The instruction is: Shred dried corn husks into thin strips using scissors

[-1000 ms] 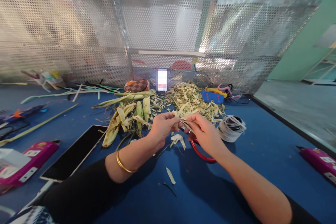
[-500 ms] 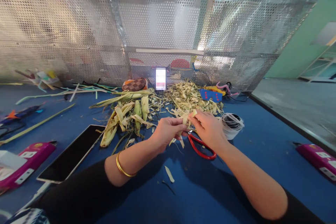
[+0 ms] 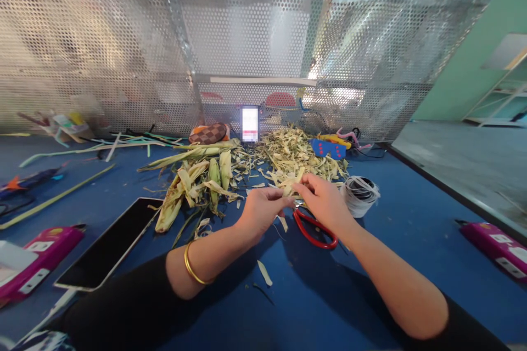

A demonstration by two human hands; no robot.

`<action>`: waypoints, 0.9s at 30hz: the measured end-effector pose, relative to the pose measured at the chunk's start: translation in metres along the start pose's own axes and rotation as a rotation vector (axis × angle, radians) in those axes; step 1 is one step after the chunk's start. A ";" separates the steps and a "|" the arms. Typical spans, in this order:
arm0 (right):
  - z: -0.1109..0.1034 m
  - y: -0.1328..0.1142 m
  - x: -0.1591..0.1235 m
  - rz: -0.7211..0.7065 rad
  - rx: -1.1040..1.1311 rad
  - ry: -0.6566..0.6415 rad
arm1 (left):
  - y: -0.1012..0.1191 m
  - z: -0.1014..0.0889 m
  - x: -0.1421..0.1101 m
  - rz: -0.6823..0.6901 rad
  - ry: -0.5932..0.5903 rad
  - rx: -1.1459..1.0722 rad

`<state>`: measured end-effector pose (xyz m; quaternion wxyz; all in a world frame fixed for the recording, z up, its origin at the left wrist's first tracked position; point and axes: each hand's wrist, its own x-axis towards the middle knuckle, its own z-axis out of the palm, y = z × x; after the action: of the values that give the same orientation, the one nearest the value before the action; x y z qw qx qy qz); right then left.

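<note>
Between my two hands is a pale piece of corn husk [image 3: 293, 185], partly hidden by the fingers. My left hand [image 3: 263, 209] pinches it from the left, thumb and forefinger together. From the right, my right hand [image 3: 323, 200] grips it with bent fingers close to the left fingertips. Red-handled scissors [image 3: 315, 233] lie on the blue table just below my right hand, their blades mostly covered. Beyond the hands spreads a heap of cut husk pieces [image 3: 294, 148]. Larger whole husks [image 3: 185, 189] lie to the left of my left hand.
A roll of white ribbon or wire [image 3: 361, 197] stands right of my right hand. A tablet [image 3: 111, 244] and a magenta power strip [image 3: 41, 260] lie at left, another strip [image 3: 496, 247] at right. A lit phone [image 3: 249, 123] stands before a perforated metal screen [image 3: 251, 33].
My hands stay together on the husk piece; my right hand's fingers have shifted slightly around it. The whole view has moved a little.
</note>
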<state>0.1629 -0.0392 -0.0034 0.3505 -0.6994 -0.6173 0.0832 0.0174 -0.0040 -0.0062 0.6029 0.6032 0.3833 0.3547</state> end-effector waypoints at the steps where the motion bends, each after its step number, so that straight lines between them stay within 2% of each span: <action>1: -0.003 0.000 0.000 0.005 0.043 -0.010 | 0.001 -0.001 0.001 -0.002 0.020 -0.030; 4: -0.015 -0.002 0.001 -0.058 0.173 -0.059 | 0.004 -0.005 0.004 -0.072 0.058 -0.118; 7: -0.026 -0.002 0.000 -0.140 0.329 -0.206 | 0.005 -0.009 0.008 -0.161 0.052 -0.187; 11: -0.031 0.000 0.000 -0.152 0.515 -0.390 | 0.004 -0.013 0.012 -0.210 0.034 -0.219; 13: -0.028 0.000 0.000 -0.163 0.510 -0.356 | 0.004 -0.013 0.012 -0.206 0.017 -0.218; 16: -0.020 -0.003 0.000 -0.203 0.513 -0.120 | 0.006 -0.012 0.011 -0.184 0.009 -0.206; 18: -0.015 -0.007 -0.001 -0.198 0.553 -0.029 | 0.007 -0.010 0.008 -0.150 0.000 -0.185; 23: -0.009 -0.011 -0.005 -0.037 0.644 -0.092 | 0.009 -0.008 0.004 -0.067 -0.035 -0.156; 27: -0.012 -0.010 -0.007 -0.057 0.514 -0.100 | 0.010 -0.009 0.005 -0.105 0.011 -0.166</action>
<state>0.1600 -0.0499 0.0090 0.4880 -0.5650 -0.6117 0.2617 0.0125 0.0049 0.0041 0.6665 0.5280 0.3871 0.3565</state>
